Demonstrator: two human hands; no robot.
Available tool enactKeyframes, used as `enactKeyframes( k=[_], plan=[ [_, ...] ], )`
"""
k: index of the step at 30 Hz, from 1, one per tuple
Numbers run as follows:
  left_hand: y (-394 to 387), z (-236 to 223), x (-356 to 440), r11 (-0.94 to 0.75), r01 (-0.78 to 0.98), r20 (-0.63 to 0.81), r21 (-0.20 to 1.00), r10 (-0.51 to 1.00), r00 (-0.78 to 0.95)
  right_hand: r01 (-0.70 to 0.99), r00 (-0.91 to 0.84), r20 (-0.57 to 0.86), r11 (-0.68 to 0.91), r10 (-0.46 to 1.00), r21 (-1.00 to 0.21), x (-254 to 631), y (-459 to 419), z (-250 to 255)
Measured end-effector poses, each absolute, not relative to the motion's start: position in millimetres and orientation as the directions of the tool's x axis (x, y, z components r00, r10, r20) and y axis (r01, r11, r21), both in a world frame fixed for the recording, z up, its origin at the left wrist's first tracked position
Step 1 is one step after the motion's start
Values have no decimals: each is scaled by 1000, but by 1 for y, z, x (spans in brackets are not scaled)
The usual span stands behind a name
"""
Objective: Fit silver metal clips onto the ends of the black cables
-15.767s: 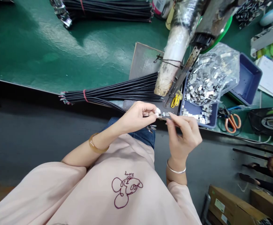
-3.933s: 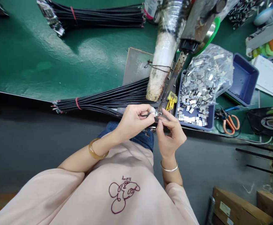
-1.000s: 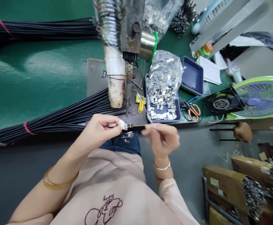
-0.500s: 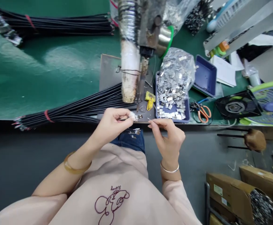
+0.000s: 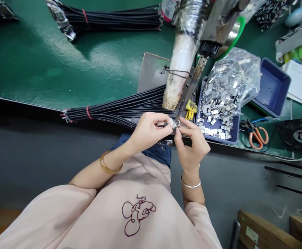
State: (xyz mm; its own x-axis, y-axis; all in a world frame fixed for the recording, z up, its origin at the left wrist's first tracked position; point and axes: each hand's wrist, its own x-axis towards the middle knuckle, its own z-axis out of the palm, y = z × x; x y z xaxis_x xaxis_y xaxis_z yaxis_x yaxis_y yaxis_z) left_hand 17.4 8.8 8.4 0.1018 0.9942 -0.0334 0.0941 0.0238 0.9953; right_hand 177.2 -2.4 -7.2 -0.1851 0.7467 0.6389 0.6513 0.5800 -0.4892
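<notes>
My left hand (image 5: 152,128) is closed in a pinch on a small USB connector (image 5: 176,123) at the end of a black cable, a bit of white at its fingertips. The thumb and forefinger of my right hand (image 5: 192,143) are closed at the connector's front end, on a small metal piece mostly hidden by the fingers. Both hands meet just over the table's front edge, below the tip of a soldering iron (image 5: 192,84). Left of them lies a bundle of black cables (image 5: 120,108) tied with a red band. Several metal connectors (image 5: 163,144) rest on my lap.
A blue tray (image 5: 235,138) of metal shells and a plastic bag (image 5: 240,74) stand right of my hands. Beyond are orange-handled pliers (image 5: 257,138) and an empty blue tray (image 5: 275,84). A white wrapped pipe (image 5: 177,74) hangs above. Yellow clippers (image 5: 190,111) lie nearby.
My right hand has come left, bringing its small metal piece to the connector in my left hand. The whole view has shifted, so the table's things appear further right.
</notes>
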Motion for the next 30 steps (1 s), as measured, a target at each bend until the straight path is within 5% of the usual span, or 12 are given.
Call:
enactKeyframes(
  k=[17,21,25,28,30],
  plan=[
    [7,8,15,-13,143,-11,990,986,166,601,-172,640,595,749,-535,180,-8,-5],
    [2,10,15,-211,325,159,922,971,177,557,-36,468,407,883,-724,181,-8,-5],
    [-2,10,12,-408,373,351,834,912,213,399,-91,221,239,971,-885,182,-5,-1],
    [-3,12,5,-295,259,245,920,947,210,409,-165,315,355,935,-840,184,-4,0],
    [-3,14,1,-152,174,110,973,967,230,518,-211,482,516,850,-683,185,-5,0]
  ],
)
